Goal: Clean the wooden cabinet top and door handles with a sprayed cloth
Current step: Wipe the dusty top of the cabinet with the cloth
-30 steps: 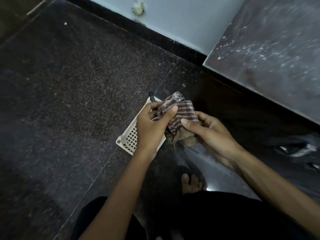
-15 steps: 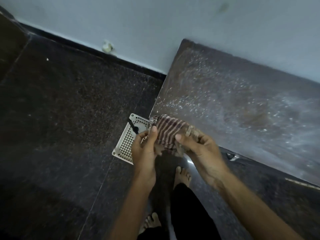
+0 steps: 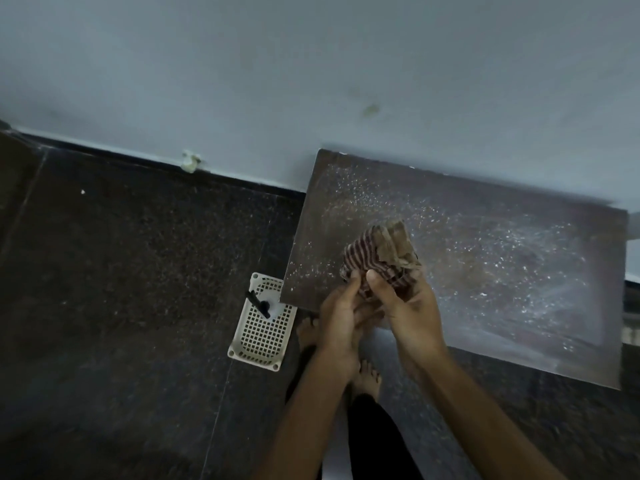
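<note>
Bare feet [image 3: 367, 377] and dark trouser legs nearest, on black speckled stone floor [image 3: 121, 289], right at the cabinet front. Both forearms run up to one bundle. Left hand [image 3: 341, 315]: thumb pressed on the lower left corner of the folded maroon-and-white striped cloth [image 3: 367, 261], fingers go under it, mostly hidden behind the other hand. Right hand [image 3: 410, 306]: cups the cloth from below, thumb clamped over the striped face. So both hands closed on it, nothing else held. Cloth sits above the near left part of the dark brown wooden cabinet top [image 3: 502, 271]; can't tell if it touches the wood yet. A frayed brown layer sticks out at the cloth's far end.

Handling, my read: light, limp, bunches easily, probably damp if sprayed. No fragility. Best kept as a thick pad, palm flat on top, fingers over the leading edge so the folds don't unroll under a wipe. One hand should be enough; pinching by a corner would let it trail.

Top is covered in white specks and streaks, droplets or dust, can't say which. Wipe not yet started by the look of it.

Left of the cabinet on the floor: white perforated plastic basket [image 3: 261, 327] with a small black part [image 3: 258, 302] in it, unclear what. Farthest: black skirting [image 3: 138, 164], pale grey-blue wall [image 3: 311, 64].
</note>
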Tool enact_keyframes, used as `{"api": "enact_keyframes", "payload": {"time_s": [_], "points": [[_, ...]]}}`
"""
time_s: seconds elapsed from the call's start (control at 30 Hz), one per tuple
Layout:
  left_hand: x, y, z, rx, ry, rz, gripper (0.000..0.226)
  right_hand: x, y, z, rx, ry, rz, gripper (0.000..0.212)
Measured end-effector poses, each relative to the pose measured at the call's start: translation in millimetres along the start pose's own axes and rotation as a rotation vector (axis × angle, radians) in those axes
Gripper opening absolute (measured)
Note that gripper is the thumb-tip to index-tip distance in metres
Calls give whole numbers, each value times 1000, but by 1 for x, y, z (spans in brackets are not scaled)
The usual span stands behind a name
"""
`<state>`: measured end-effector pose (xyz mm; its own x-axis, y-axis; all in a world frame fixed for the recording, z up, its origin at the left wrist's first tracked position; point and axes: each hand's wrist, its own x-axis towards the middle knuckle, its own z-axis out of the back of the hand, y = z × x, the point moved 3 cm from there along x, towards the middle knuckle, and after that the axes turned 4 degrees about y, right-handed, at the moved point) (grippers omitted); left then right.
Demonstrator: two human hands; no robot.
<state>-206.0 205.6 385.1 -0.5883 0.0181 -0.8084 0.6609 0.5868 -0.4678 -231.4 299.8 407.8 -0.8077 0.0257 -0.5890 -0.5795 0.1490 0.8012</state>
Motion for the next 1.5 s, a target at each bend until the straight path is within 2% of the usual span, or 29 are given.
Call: {"api": "enact_keyframes", "payload": {"time_s": [0.1, 0.17, 0.23, 0.3, 0.37, 0.5, 0.6, 0.7, 0.77, 0.9, 1.0, 1.07, 1.17, 1.3, 1.37, 1.43, 1.5], "points": [[25, -24, 12, 281, -94, -122, 29, 20, 6, -3, -4, -55, 17, 34], [43, -48, 25, 528, -210, -354, 23, 39, 14, -2, -28, -98, 48, 39], [61, -75, 37, 784, -284, -608, 18, 60, 25, -5, -149, -123, 113, 37], [80, -101, 49, 936, -302, -756, 22, 83, 38, -11, -370, -129, 217, 30], [101, -120, 60, 1021, -285, -750, 32, 109, 48, -19, -662, -137, 356, 21], [135, -126, 69, 1068, -120, -498, 48, 161, 48, -49, -1147, -191, 581, 26], [140, -119, 64, 1084, -103, -397, 52, 187, 37, -78, -1369, -205, 589, 43], [141, -114, 63, 1084, -125, -415, 53, 192, 18, -106, -1509, -91, 542, 56], [142, -112, 63, 1075, -96, -432, 52, 183, 7, -113, -1554, -23, 522, 56], [145, -113, 66, 1169, -36, -447, 55, 169, 2, -95, -1665, 43, 607, 55], [145, -114, 68, 1278, -2, -393, 64, 184, 17, -89, -1662, 13, 482, 64], [145, -115, 68, 1433, -3, -423, 65, 198, 29, -101, -1623, -48, 430, 63], [143, -112, 71, 1769, -65, -591, 67, 206, 35, -122, -1604, -79, 447, 58], [134, -102, 75, 1949, -99, -658, 67, 190, 22, -106, -1696, 114, 572, 65], [129, -100, 76, 1996, -115, -659, 65, 185, 19, -83, -1742, 159, 637, 67], [127, -101, 77, 2007, -127, -648, 62, 186, 27, -65, -1735, 125, 594, 63], [127, -105, 75, 1989, -124, -653, 59, 193, 39, -63, -1685, 49, 466, 60]]}}
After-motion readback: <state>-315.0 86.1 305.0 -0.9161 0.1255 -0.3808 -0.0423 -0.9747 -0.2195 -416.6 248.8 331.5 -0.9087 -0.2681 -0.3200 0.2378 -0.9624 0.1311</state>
